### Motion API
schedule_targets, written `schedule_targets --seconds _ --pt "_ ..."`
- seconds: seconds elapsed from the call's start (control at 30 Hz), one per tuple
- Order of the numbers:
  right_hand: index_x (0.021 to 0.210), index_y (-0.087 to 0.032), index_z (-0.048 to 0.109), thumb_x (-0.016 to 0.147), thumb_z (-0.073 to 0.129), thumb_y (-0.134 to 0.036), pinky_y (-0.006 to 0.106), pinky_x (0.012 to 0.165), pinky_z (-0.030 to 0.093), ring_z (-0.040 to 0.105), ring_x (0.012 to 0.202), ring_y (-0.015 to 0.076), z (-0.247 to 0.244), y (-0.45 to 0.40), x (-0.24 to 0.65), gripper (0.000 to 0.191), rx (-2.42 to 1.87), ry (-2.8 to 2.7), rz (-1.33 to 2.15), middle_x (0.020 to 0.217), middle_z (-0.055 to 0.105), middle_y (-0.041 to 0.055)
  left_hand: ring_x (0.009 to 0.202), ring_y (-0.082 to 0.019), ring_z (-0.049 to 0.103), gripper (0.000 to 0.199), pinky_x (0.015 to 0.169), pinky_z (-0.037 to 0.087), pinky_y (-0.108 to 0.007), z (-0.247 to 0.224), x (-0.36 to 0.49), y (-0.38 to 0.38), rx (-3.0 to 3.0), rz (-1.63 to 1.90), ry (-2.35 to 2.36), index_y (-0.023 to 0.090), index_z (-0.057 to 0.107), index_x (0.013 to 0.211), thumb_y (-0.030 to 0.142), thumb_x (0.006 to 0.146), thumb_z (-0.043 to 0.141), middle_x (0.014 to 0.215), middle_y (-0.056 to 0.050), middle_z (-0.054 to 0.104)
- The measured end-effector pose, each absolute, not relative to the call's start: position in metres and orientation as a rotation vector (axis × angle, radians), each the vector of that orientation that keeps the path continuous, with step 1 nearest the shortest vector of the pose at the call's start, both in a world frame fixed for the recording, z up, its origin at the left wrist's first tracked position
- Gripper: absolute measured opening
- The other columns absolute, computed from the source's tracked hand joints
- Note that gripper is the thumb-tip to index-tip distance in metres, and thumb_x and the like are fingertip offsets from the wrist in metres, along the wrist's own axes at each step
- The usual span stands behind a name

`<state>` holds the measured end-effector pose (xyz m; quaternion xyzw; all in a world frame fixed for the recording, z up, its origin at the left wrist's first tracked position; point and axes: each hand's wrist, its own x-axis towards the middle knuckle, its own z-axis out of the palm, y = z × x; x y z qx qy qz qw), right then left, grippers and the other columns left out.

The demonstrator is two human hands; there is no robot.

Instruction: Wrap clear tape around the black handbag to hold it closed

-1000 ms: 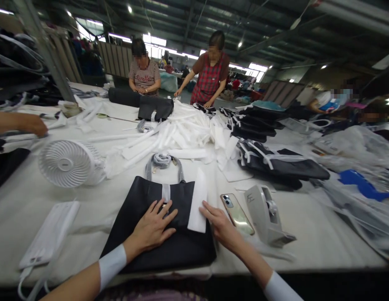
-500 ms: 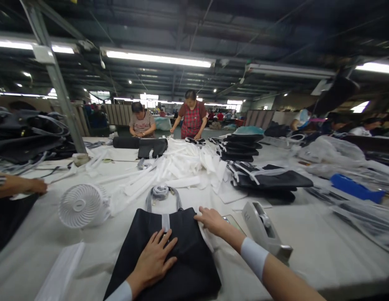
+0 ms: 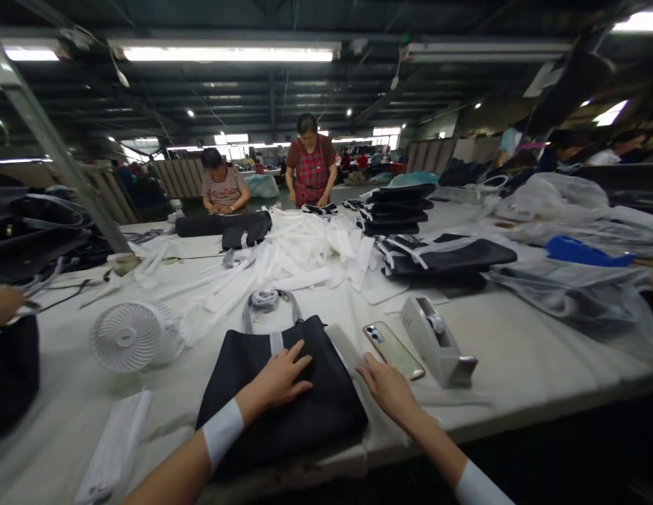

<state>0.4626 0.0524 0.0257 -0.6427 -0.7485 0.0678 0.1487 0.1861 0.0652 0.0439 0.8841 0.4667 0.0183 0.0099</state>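
A black handbag (image 3: 315, 414) lies flat on the white-covered table in front of me. Its handles (image 3: 247, 312), wrapped in pale film, point away from me, along with a coiled wrapped strap (image 3: 264, 300). Over the top middle runs a pale strip (image 3: 276, 342). My left hand (image 3: 281, 376) rests on the bag with fingers spread, holding nothing. Just right of the bag, my right hand (image 3: 386, 386) pinches the near end of a flat whitish strip (image 3: 343, 346), which lies along the bag's upper right edge. Its material is unclear.
A phone (image 3: 394, 348) and a tape dispenser (image 3: 439, 344) are at right. On the left stand a white fan (image 3: 131, 337) and a long white object (image 3: 116, 445). Beyond are white strips (image 3: 299, 252) and stacked black bags (image 3: 447, 259). Two people work across the table; another person's hand (image 3: 3, 306) is at far left.
My right hand has moved from the bag's upper right corner toward me, and now holds the whitish strip. My left hand has shifted slightly up and right on the bag. The phone is uncovered.
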Motion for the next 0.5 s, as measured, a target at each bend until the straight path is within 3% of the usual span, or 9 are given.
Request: schedule_targets --seconds 0.07,0.13,0.3,0.4,0.5 --pt "0.102 -0.021 0.054 0.099 0.04 -0.035 0.028 0.063 0.036 0.069 0.08 0.0244 0.012 0.049 0.456 0.019 -1.882 -2.108 0.211 0.081 0.071 0.007 0.12 -0.03 0.057 0.068 0.094 0.05 -0.04 0.057 0.204 0.086 2.761 0.031 1.279 0.029 0.031 0.146 0.037 0.086 0.06 0.16 -0.015 0.015" --pt "0.1 -0.021 0.054 0.099 0.038 -0.036 0.029 0.062 0.035 0.068 0.076 0.0253 0.007 0.05 0.453 0.022 -1.919 -2.049 0.219 0.077 0.07 0.0077 0.116 -0.028 0.06 0.078 0.091 0.052 -0.036 0.068 0.22 0.107 2.782 -0.016 1.155 0.032 0.027 0.148 0.033 0.081 0.066 0.161 -0.013 0.01" --pt "0.093 -0.02 0.054 0.099 0.033 -0.037 0.03 0.061 0.035 0.066 0.072 0.0249 0.007 0.055 0.461 0.028 -1.952 -1.865 0.237 0.074 0.068 0.0084 0.097 -0.026 0.067 0.067 0.074 0.055 -0.031 0.072 0.239 0.144 2.856 -0.175 1.072 0.026 0.054 0.124 0.044 0.065 0.08 0.142 -0.011 0.046" --pt "0.091 -0.021 0.053 0.099 0.031 -0.038 0.03 0.062 0.036 0.064 0.071 0.0226 0.011 0.055 0.469 0.029 -1.93 -1.742 0.249 0.074 0.066 0.0066 0.086 -0.023 0.067 0.058 0.066 0.053 -0.029 0.063 0.234 0.142 2.908 -0.081 1.079 0.025 0.056 0.111 0.05 0.064 0.08 0.119 -0.006 0.059" --pt "0.086 -0.022 0.051 0.1 0.029 -0.044 0.028 0.063 0.036 0.062 0.069 0.0198 0.016 0.057 0.468 0.034 -1.871 -1.662 0.262 0.071 0.063 0.0032 0.081 -0.023 0.064 0.046 0.067 0.051 -0.032 0.05 0.224 0.123 2.963 0.113 1.199 0.022 0.053 0.101 0.049 0.072 0.076 0.101 -0.004 0.062"
